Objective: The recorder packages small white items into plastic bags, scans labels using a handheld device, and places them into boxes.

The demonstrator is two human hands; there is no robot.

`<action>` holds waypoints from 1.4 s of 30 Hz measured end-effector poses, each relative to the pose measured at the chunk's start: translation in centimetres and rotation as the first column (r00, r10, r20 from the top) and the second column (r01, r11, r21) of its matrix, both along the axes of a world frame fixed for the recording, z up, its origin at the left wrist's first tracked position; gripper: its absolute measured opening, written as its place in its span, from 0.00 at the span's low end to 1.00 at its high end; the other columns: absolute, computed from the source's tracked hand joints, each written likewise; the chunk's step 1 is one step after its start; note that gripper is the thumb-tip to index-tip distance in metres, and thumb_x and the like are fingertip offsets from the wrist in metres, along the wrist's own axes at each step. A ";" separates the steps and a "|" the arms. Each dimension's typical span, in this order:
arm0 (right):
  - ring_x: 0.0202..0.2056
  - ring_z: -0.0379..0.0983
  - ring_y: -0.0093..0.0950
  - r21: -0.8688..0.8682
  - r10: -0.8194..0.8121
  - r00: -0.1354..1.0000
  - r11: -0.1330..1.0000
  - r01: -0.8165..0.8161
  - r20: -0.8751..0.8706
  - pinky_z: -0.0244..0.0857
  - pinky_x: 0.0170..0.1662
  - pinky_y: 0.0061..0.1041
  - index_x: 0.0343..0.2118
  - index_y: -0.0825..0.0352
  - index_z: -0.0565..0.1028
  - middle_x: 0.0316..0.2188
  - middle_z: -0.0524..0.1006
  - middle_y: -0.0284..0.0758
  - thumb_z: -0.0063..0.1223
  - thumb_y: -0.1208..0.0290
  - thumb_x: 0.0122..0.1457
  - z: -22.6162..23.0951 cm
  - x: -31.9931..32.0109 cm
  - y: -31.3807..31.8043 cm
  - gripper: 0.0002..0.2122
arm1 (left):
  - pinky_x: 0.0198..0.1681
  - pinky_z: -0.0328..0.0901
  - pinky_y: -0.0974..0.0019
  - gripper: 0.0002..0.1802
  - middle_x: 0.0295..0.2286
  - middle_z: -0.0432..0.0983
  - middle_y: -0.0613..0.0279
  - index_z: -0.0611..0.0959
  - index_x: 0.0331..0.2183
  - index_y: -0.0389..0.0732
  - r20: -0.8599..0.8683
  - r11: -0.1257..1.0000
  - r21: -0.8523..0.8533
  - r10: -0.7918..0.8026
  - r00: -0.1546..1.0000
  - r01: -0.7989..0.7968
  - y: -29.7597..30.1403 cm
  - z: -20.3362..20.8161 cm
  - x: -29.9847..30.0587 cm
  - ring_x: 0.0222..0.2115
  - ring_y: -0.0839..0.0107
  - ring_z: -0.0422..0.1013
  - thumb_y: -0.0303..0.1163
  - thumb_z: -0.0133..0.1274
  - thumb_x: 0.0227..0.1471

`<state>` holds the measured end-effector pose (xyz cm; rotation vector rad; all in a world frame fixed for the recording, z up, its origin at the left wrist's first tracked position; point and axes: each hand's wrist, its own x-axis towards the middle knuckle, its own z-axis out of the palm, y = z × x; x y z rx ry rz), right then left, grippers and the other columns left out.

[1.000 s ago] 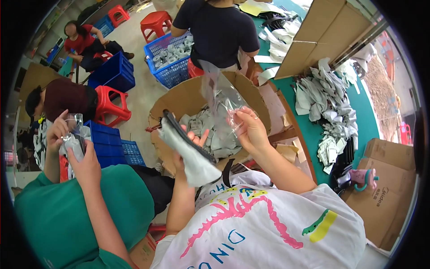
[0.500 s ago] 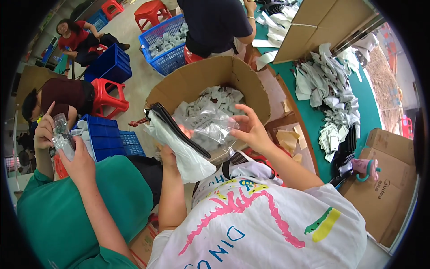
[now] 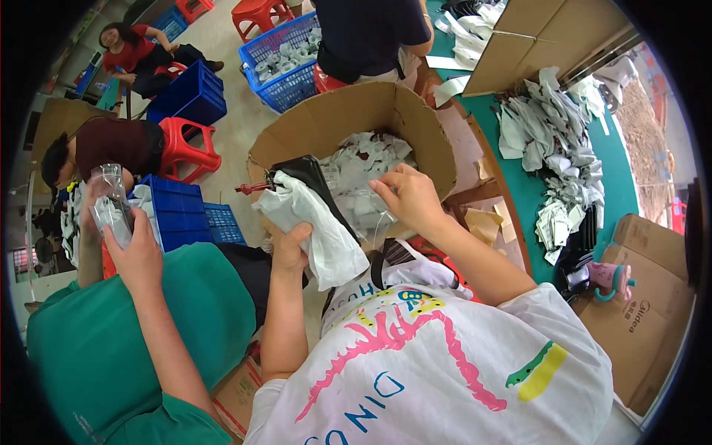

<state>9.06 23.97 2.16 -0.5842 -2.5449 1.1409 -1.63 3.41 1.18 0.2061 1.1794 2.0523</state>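
My left hand [image 3: 291, 248] is closed around a flat black pouch [image 3: 315, 182] with a red cord at one end. White tissue paper [image 3: 308, 222] is wrapped over the pouch's near side and hangs down past my fingers. My right hand [image 3: 408, 196] pinches the edge of a clear plastic bag [image 3: 367, 210], which hangs between my hands, partly hidden behind the pouch. Beneath both hands stands a large open cardboard box [image 3: 311, 122], holding many pale wrapped pieces [image 3: 363, 152].
Left of me, a co-worker in a green shirt [image 3: 141, 319] holds a clear bag [image 3: 111, 204]. Blue crates [image 3: 174, 211] and red stools [image 3: 189, 152] stand beyond. On the right, a green table [image 3: 512, 208] bears a heap of grey-white wrappings [image 3: 552, 133] and a pink cup [image 3: 604, 274].
My left hand has tilted the pouch, turning its black face more into view. My right hand has shifted from spread fingers to a pinch, and the plastic bag hangs lower.
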 end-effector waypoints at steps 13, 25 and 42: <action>0.33 0.68 0.35 0.100 0.050 0.998 0.994 -0.054 0.042 0.65 0.33 0.30 0.35 0.64 0.67 0.35 0.67 0.35 0.63 0.70 0.40 0.9 2.3 -0.8 0.19 | 0.36 0.69 0.65 0.29 0.32 0.71 0.61 0.69 0.41 0.39 0.097 0.996 0.049 -0.079 0.992 0.075 -1.8 -1.9 1.0 0.33 0.68 0.71 0.31 0.59 0.33; 0.18 0.66 0.22 0.338 -0.243 0.900 0.866 0.369 -0.361 0.59 0.21 0.19 0.27 0.62 0.75 0.27 0.71 0.29 0.62 0.65 0.42 0.2 -0.4 1.8 0.10 | 0.39 0.65 0.67 0.29 0.34 0.71 0.60 0.70 0.41 0.36 -0.178 0.966 -0.186 -0.213 0.961 0.180 -2.2 1.5 1.2 0.34 0.70 0.70 0.28 0.60 0.31; 0.28 0.67 0.23 0.040 0.061 0.754 0.998 -0.046 -0.654 0.62 0.29 0.19 0.25 0.67 0.75 0.28 0.70 0.33 0.64 0.77 0.38 5.2 -4.5 -3.2 0.10 | 0.42 0.62 0.69 0.30 0.35 0.73 0.61 0.73 0.41 0.35 -0.159 0.792 -0.485 -0.496 0.854 0.370 -1.5 7.5 2.8 0.36 0.73 0.69 0.29 0.62 0.31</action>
